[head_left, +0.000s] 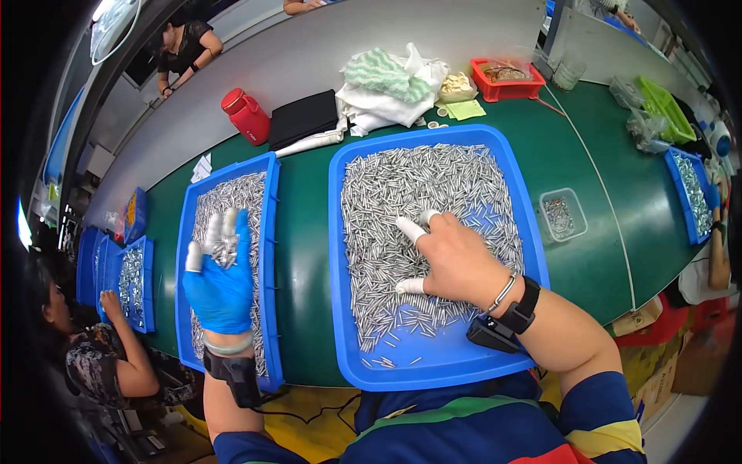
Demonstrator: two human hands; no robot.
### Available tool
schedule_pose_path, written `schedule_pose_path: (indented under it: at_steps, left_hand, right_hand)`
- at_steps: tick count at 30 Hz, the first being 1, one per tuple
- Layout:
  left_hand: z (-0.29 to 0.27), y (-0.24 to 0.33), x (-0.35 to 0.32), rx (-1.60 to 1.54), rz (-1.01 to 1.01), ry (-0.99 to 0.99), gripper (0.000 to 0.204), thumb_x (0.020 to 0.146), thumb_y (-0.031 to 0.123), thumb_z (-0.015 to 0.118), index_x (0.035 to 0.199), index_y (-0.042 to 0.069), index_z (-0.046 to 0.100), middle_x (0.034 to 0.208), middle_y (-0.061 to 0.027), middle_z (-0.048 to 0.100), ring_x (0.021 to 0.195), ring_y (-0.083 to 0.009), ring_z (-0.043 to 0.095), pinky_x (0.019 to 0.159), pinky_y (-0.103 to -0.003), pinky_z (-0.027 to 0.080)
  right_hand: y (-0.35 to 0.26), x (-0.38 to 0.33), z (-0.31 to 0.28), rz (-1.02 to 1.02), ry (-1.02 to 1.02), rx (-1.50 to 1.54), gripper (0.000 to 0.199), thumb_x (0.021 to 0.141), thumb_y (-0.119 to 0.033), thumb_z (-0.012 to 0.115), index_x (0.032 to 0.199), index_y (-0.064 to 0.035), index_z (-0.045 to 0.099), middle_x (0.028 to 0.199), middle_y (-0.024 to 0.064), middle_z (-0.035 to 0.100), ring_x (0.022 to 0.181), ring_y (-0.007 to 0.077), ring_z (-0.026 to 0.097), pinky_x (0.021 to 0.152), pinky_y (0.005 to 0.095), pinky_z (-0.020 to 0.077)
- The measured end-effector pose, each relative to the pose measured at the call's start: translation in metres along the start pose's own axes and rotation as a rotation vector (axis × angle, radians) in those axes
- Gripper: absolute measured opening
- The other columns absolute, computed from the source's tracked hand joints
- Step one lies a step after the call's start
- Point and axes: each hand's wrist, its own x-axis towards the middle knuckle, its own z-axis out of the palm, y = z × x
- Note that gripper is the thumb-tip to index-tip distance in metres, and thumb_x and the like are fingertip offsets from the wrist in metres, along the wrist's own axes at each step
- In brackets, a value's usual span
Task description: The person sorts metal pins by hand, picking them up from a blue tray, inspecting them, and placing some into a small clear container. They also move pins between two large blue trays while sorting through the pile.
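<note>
My left hand [219, 290], in a blue glove with white finger cots, is palm up over the left blue tray [270, 232]. Several small silver metal pins [225, 251] rest in it against its slightly curled fingers. My right hand [456, 259] is bare except for white cots on the thumb and two fingers. It reaches palm down into the large blue tray [433, 371], fingertips touching the heap of metal pins [386, 201]. Its thumb and fingers are apart, with nothing visible gripped between them. More pins fill the left tray.
On the green table [305, 309], a small clear container [563, 215] stands right of the large tray. Behind are a red flask [246, 116], black cloth [303, 120], white and green cloths [390, 85] and a red basket [508, 80]. Co-workers sit at left [116, 356] and far right.
</note>
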Motion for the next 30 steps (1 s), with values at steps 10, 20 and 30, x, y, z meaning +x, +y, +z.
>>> schedule_pose_path:
  at_steps: [10,20,30]
  left_hand:
    - [-0.042,0.054,0.024,0.714,0.226,0.077,0.045,0.089,0.025,0.042,0.122,-0.006,0.04,0.124,-0.0209,0.043,0.118,-0.0312,0.038,0.096,-0.04,0.034]
    - [0.029,-0.076,-0.013,0.326,-0.531,-0.303,0.044,0.089,0.023,0.042,0.122,-0.007,0.039,0.12,-0.0228,0.046,0.11,-0.0322,0.047,0.093,-0.041,0.039]
    - [0.022,-0.133,-0.022,0.196,-0.645,-0.168,0.043,0.089,0.02,0.04,0.123,-0.006,0.037,0.12,-0.0212,0.046,0.108,-0.028,0.048,0.093,-0.039,0.04]
  right_hand:
    - [-0.002,0.01,0.012,-0.149,-0.018,-0.138,0.052,0.067,-0.041,0.067,0.105,-0.0071,0.056,0.095,0.0132,0.051,0.091,0.0284,0.049,0.073,0.0374,0.046]
    - [0.035,0.005,0.022,-0.099,-0.006,0.212,0.018,0.073,-0.013,0.06,0.089,-0.0045,0.058,0.084,0.0117,0.056,0.069,0.0243,0.054,0.064,0.0313,0.0468]
    - [0.041,0.01,-0.009,0.535,-0.102,1.787,0.014,0.082,-0.012,0.05,0.09,-0.0031,0.057,0.081,0.0088,0.059,0.062,0.014,0.054,0.046,0.0172,0.0413]
